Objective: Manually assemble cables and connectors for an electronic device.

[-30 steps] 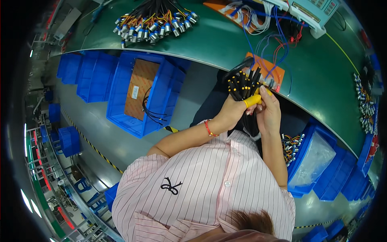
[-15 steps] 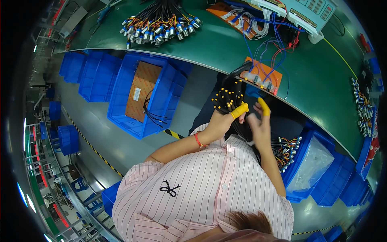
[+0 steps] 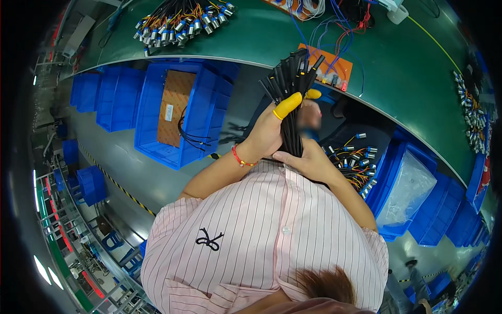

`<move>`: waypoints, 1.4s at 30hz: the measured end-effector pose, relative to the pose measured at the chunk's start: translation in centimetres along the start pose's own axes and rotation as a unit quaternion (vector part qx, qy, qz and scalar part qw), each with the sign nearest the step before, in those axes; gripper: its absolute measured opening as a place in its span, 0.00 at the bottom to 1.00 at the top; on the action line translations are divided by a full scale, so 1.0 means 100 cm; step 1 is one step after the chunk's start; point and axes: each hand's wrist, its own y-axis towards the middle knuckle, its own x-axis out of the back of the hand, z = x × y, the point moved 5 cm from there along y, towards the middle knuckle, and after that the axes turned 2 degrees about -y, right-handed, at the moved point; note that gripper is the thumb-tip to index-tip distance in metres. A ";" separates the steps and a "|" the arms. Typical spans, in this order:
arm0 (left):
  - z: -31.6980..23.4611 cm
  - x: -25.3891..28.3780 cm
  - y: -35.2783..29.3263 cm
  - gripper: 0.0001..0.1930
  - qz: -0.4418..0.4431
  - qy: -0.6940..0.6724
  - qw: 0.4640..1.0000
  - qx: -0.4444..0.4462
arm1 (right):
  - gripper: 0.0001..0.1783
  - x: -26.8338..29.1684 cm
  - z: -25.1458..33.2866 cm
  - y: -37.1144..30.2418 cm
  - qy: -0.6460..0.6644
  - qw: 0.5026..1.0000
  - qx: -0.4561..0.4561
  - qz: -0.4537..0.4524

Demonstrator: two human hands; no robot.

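Note:
A bundle of black cables [image 3: 291, 133] stands tilted in front of my chest, its black-sleeved tips [image 3: 290, 76] fanned toward the bench. My left hand [image 3: 265, 131] is wrapped round its middle, a yellow finger cot on the thumb. Lower down, my right hand [image 3: 309, 161] closes on the bundle, thumb laid across it and fingers mostly hidden behind. Another yellow-covered fingertip [image 3: 312, 94] shows beyond the cables; I cannot tell which hand it belongs to. Silver connectors with orange and yellow wires [image 3: 355, 165] spread beside my right forearm.
The green bench [image 3: 251, 44] runs across ahead, bearing a connector pile [image 3: 183, 23] and an orange wired board [image 3: 334, 65]. A blue bin [image 3: 144, 123] with cardboard stands left; another bin [image 3: 389, 230] holding clear plastic stands right.
My right hand has moved down and left onto the lower bundle. The cable tips have swung up, and my left hand has shifted left with them. The view has shifted somewhat.

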 end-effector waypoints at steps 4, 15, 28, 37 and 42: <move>0.008 0.014 -0.009 0.19 -0.049 0.058 0.997 0.012 | 0.26 0.017 -0.017 -0.008 0.000 0.999 0.041 -0.024; 0.018 0.009 -0.007 0.13 -0.062 0.066 0.996 0.026 | 0.13 0.062 0.027 0.014 0.215 0.952 0.081 -0.204; 0.020 0.016 -0.006 0.14 -0.156 0.066 0.985 -0.043 | 0.13 0.063 0.006 0.028 0.416 0.871 0.045 -0.258; 0.027 0.022 0.000 0.09 -0.129 0.081 0.988 0.023 | 0.14 0.072 -0.005 0.024 0.466 0.861 0.057 -0.196; 0.027 0.020 0.005 0.10 -0.101 0.074 0.989 0.081 | 0.15 0.072 -0.015 0.024 0.533 0.832 0.073 -0.138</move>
